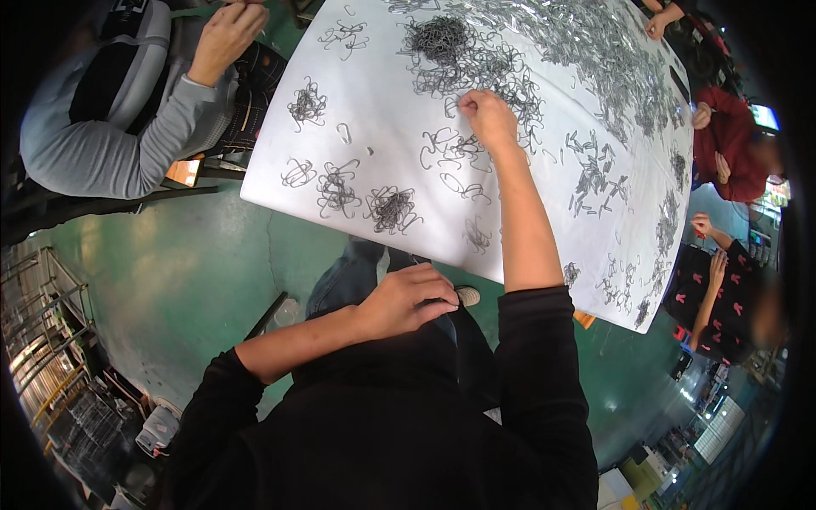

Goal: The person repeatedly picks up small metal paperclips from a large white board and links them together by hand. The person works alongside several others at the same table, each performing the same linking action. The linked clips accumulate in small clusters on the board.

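My right hand [491, 119] reaches over the white-covered table [391, 102], its thumb and fingers pinched together beside a loose heap of bent grey wire hooks [501, 64]. One hook lies right at these fingertips; I cannot tell whether it is held. Just in front of the table's near edge, my left hand [412, 297] hovers over my lap with curled fingers, and whatever it may hold is hidden. Between the hands lie a scattered group of hooks [459, 149] and a denser clump [393, 209]. A dark, tight heap of hooks [438, 40] sits farther off.
Many small flat grey metal pieces [595, 51] cover the far right of the table. More small piles [337, 189] dot its near left. At left sits a person in a grey sleeve [144, 144]; other people [722, 153] sit along the right side. The floor [161, 289] is green.
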A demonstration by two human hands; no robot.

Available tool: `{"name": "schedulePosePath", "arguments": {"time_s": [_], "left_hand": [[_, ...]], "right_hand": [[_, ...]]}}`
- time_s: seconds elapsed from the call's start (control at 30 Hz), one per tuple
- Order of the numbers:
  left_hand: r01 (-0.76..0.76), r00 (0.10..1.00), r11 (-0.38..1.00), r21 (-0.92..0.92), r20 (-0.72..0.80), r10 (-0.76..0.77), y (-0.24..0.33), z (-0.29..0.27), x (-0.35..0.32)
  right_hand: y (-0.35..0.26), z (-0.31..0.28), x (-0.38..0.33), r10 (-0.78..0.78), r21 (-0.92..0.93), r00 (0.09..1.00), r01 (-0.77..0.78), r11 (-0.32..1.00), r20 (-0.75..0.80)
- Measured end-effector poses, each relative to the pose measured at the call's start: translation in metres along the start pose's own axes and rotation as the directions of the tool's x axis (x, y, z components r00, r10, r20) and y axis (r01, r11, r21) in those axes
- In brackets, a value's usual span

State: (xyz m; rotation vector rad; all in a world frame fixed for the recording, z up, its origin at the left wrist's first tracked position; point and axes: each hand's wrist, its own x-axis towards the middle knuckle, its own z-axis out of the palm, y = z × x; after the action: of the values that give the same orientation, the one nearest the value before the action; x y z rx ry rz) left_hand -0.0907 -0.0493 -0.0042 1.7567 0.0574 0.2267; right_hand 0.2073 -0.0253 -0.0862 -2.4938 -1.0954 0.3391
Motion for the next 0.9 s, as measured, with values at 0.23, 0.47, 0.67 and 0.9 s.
{"name": "schedulePosePath", "arguments": {"time_s": [0.23,0.47,0.67,0.9], "left_hand": [[0.002,1.000,1.000,0.031,-0.006,-0.002,0.000,-0.002,-0.001],[-0.015,1.000,1.000,0.023,-0.013,0.015,-0.002,0.000,-0.004],[-0.013,1.000,1.000,0.006,-0.001,0.013,-0.003,-0.001,-0.001],[-0.018,0.999,1.000,-0.020,0.033,0.019,-0.004,-0.002,0.005]], "right_hand": [[0.004,-0.002,0.018,-0.126,-0.198,0.981,0.154,0.968,0.150],[0.031,-0.007,-0.007,-0.102,-0.026,0.991,0.104,0.994,0.088],[0.070,-0.009,-0.043,0.218,0.556,0.974,-0.148,0.818,-0.060],[0.093,-0.033,-0.163,0.450,0.587,0.892,-0.392,0.709,0.052]]}}
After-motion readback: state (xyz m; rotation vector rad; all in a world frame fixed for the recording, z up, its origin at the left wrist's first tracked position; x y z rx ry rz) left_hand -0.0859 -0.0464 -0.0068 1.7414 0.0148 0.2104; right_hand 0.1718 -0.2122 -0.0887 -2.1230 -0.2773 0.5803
